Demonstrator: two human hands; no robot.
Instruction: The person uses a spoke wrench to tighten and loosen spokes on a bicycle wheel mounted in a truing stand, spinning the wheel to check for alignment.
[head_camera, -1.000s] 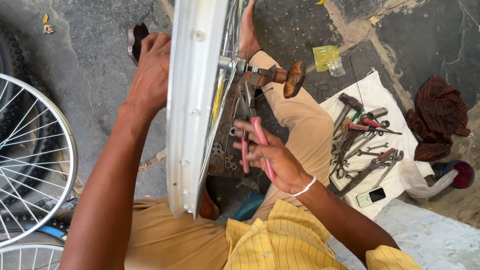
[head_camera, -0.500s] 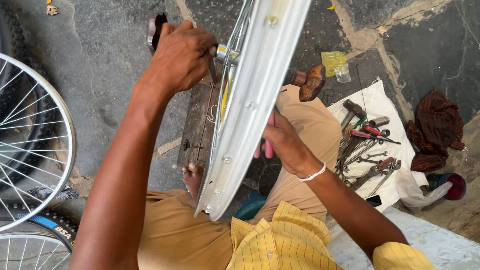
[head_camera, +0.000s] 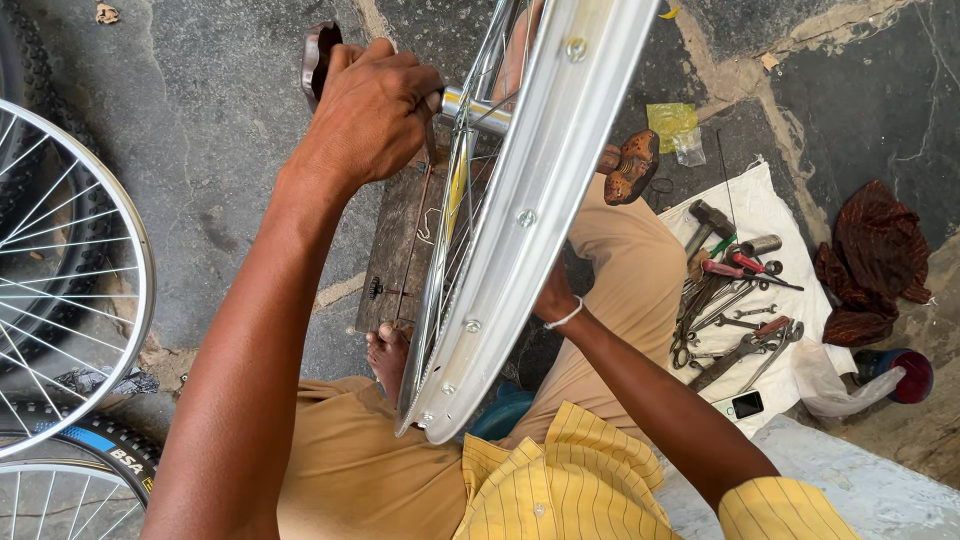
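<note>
A silver bicycle wheel rim (head_camera: 530, 215) with spokes stands tilted on edge between my knees. My left hand (head_camera: 370, 112) is closed around the left end of its axle (head_camera: 472, 106), high in the view. My right hand (head_camera: 553, 298) reaches in behind the rim; only the heel and the wrist with a white band show, and the fingers are hidden. Under the wheel lies a dark wooden board (head_camera: 398, 250), and my bare foot (head_camera: 387, 355) rests at its near end.
A white cloth (head_camera: 765, 205) at right carries a hammer (head_camera: 708, 215), red-handled tools, several spanners and a phone (head_camera: 745, 405). A brown rag (head_camera: 875, 260) lies beyond it. A second spoked wheel (head_camera: 135, 250) and a tyre (head_camera: 110, 452) lie at left on the stone floor.
The rim has tipped further right and come closer. My left hand shifted right with the axle. The red-handled pliers seen in my right hand earlier are now hidden behind the rim.
</note>
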